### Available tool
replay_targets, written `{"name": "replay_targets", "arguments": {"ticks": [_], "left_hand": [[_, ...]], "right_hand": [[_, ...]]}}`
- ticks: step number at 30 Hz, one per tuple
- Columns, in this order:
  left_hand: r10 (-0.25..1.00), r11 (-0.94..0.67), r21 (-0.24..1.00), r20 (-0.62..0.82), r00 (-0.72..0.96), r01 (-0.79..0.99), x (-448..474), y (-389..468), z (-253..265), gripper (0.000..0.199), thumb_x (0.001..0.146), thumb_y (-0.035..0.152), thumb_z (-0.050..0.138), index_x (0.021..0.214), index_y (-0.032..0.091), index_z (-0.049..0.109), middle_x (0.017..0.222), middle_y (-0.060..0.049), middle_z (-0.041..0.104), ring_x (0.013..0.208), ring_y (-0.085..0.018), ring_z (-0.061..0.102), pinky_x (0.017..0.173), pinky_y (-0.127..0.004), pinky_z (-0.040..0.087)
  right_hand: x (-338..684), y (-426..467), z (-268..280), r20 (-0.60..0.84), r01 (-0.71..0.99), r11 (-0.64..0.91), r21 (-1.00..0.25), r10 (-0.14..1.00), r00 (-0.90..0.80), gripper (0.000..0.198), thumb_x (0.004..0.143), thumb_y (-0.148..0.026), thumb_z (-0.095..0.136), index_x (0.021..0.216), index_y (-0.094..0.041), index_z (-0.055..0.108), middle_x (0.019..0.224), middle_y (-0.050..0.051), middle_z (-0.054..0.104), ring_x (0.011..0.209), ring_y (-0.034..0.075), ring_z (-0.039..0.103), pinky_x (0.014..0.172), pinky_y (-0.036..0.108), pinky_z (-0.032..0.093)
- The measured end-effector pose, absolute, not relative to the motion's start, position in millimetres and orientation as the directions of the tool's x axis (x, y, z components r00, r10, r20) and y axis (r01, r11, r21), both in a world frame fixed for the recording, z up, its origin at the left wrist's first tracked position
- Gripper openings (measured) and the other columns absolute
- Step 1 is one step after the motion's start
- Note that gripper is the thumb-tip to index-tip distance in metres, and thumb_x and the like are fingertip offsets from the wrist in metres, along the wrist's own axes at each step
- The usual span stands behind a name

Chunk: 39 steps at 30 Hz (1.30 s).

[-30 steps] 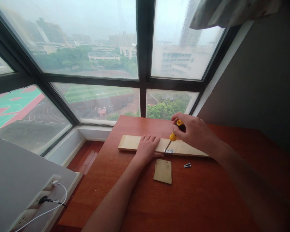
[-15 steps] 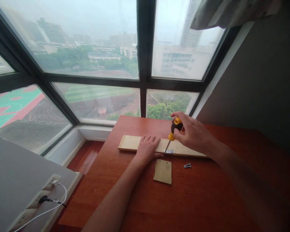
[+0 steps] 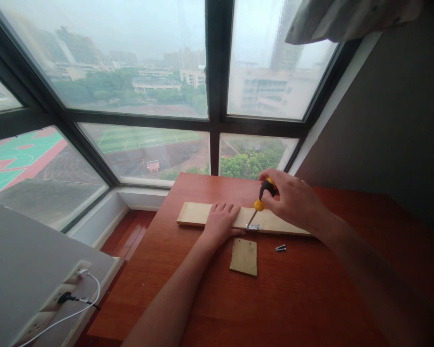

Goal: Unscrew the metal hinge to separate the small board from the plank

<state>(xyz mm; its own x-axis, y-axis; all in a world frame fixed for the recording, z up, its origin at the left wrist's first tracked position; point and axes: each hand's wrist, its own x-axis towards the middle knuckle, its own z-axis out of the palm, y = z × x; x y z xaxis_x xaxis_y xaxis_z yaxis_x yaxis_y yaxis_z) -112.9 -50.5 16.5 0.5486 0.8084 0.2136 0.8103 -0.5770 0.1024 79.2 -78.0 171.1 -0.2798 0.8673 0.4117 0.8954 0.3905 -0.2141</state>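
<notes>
A yellow-and-black screwdriver (image 3: 268, 187) is gripped in my right hand (image 3: 292, 197), tilted with its shaft pointing down to the left. Its tip meets the left end of a small metal hinge-like plate (image 3: 253, 227) at the near edge of a pale wooden board (image 3: 275, 219). Whether a screw sits under the tip is too small to make out. My left hand (image 3: 222, 221) holds the board left of the plate, fingers across its top and thumb along the near edge. A thin tan piece with two small holes (image 3: 243, 258) lies in front. A few screws (image 3: 280, 247) lie to the right.
The reddish-brown table (image 3: 159, 289) stands against large windows (image 3: 141, 62) with dark frames. Wall sockets (image 3: 60, 296) with plugged-in white and black cables are at lower left. A grey wall (image 3: 376, 125) rises at right, and a piece of cloth (image 3: 347, 21) hangs above.
My right hand and the screwdriver handle have shifted slightly right, so the shaft leans more. The tip stays at the metal plate. My left hand and the board have not moved.
</notes>
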Motion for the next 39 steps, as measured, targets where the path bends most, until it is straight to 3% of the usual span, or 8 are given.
{"name": "replay_targets", "arguments": {"ticks": [3,6,14,19,21,27,33,39], "left_hand": [[0.811,-0.575,0.107,0.206,0.547,0.811,-112.9,-51.1,17.4,0.075,0.067,0.066,0.068,0.126,0.025,0.047,0.118,-0.01,0.058,0.109,-0.03,0.05,0.095,-0.042,0.033],[0.809,-0.577,0.102,0.208,0.55,0.81,-112.9,-50.8,17.2,0.077,0.066,0.068,0.067,0.126,0.023,0.047,0.118,-0.011,0.057,0.11,-0.03,0.049,0.095,-0.042,0.033],[0.802,-0.586,0.108,0.216,0.557,0.803,-113.9,-49.4,14.7,0.08,0.065,0.07,0.065,0.127,0.024,0.047,0.117,-0.01,0.058,0.11,-0.03,0.049,0.095,-0.041,0.032],[0.8,-0.588,0.111,0.225,0.556,0.801,-114.0,-49.7,14.8,0.08,0.066,0.073,0.062,0.127,0.023,0.047,0.118,-0.011,0.059,0.11,-0.03,0.05,0.095,-0.041,0.032],[0.801,-0.587,0.111,0.225,0.555,0.802,-113.9,-50.0,15.1,0.08,0.066,0.073,0.061,0.127,0.023,0.048,0.117,-0.011,0.059,0.109,-0.03,0.05,0.095,-0.041,0.032],[0.807,-0.581,0.121,0.212,0.551,0.805,-113.1,-51.0,17.4,0.075,0.07,0.071,0.061,0.127,0.024,0.047,0.116,-0.011,0.059,0.109,-0.03,0.049,0.094,-0.041,0.032],[0.814,-0.572,0.126,0.21,0.542,0.811,-112.0,-51.4,17.8,0.075,0.068,0.071,0.062,0.125,0.025,0.048,0.116,-0.011,0.058,0.109,-0.03,0.05,0.094,-0.041,0.033],[0.816,-0.568,0.114,0.206,0.54,0.815,-110.3,-51.5,17.2,0.072,0.068,0.071,0.061,0.121,0.023,0.05,0.113,-0.011,0.059,0.106,-0.03,0.05,0.091,-0.041,0.034]], "right_hand": [[79.4,-79.1,173.9,0.408,0.895,0.383,-0.229,0.873,-0.269,0.016,0.084,-0.034,0.05,0.093,-0.024,0.059,0.084,0.001,0.066,0.065,0.016,0.056,0.055,0.028,0.034],[79.9,-78.4,174.5,0.408,0.895,0.384,-0.226,0.872,-0.271,0.021,0.089,-0.04,0.048,0.086,-0.024,0.06,0.078,0.0,0.065,0.065,0.016,0.056,0.055,0.028,0.033],[80.2,-75.4,166.6,0.45,0.874,0.43,-0.228,0.842,-0.297,0.023,0.079,-0.021,0.052,0.102,-0.02,0.055,0.098,0.005,0.063,0.08,0.018,0.059,0.066,0.029,0.04],[79.9,-76.8,170.0,0.441,0.914,0.368,-0.174,0.858,-0.262,0.018,0.087,-0.039,0.05,0.089,-0.023,0.058,0.086,0.002,0.065,0.068,0.017,0.057,0.055,0.029,0.034],[80.6,-76.8,170.5,0.429,0.919,0.359,-0.163,0.864,-0.262,0.016,0.087,-0.036,0.049,0.088,-0.024,0.059,0.083,0.001,0.065,0.067,0.017,0.057,0.054,0.029,0.034],[80.2,-81.8,167.8,0.425,0.857,0.437,-0.273,0.854,-0.3,0.023,0.078,-0.025,0.054,0.101,-0.022,0.055,0.092,0.003,0.065,0.073,0.017,0.059,0.062,0.029,0.041],[79.4,-88.0,161.6,0.482,0.851,0.424,-0.311,0.841,-0.243,0.019,0.089,-0.038,0.05,0.088,-0.022,0.059,0.08,0.002,0.064,0.067,0.017,0.058,0.064,0.029,0.042],[78.0,-85.9,154.3,0.55,0.843,0.429,-0.325,0.811,-0.2,0.021,0.086,-0.027,0.051,0.106,-0.022,0.055,0.097,0.005,0.067,0.083,0.021,0.063,0.073,0.032,0.046]]}}
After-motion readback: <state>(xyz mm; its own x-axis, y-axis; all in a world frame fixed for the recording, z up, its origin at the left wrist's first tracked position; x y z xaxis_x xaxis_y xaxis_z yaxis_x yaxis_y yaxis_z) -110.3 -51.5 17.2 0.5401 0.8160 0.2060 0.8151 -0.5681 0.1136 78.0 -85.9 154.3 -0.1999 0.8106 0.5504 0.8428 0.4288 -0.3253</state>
